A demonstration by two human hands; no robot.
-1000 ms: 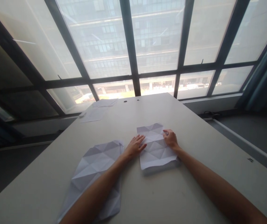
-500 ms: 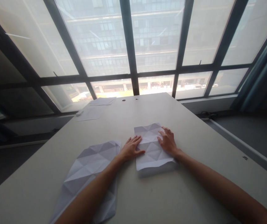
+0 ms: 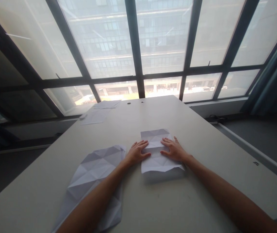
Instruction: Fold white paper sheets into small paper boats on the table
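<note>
A creased white paper sheet (image 3: 155,163), folded into a layered stack, lies on the pale table (image 3: 191,197) in front of me. My left hand (image 3: 137,153) rests flat on its left edge, and my right hand (image 3: 173,149) presses flat on its right side. Neither hand grips it. Between the hands, the fingertips stay apart and the paper shows. To the left, a larger sheet (image 3: 92,174) with a faceted triangular crease pattern lies flat, its lower part hidden under my left forearm.
Loose white papers (image 3: 106,104) and a single sheet (image 3: 94,118) lie at the far end of the table, beside a small white object (image 3: 83,116). The table's far and side edges drop away. Behind it stand a large window (image 3: 138,48) and a dark curtain (image 3: 271,71).
My right hand has flattened and turned, fingers now pointing left across the sheet. The sheet's upper surface looks smoother, with fewer creases showing. The camera has shifted slightly.
</note>
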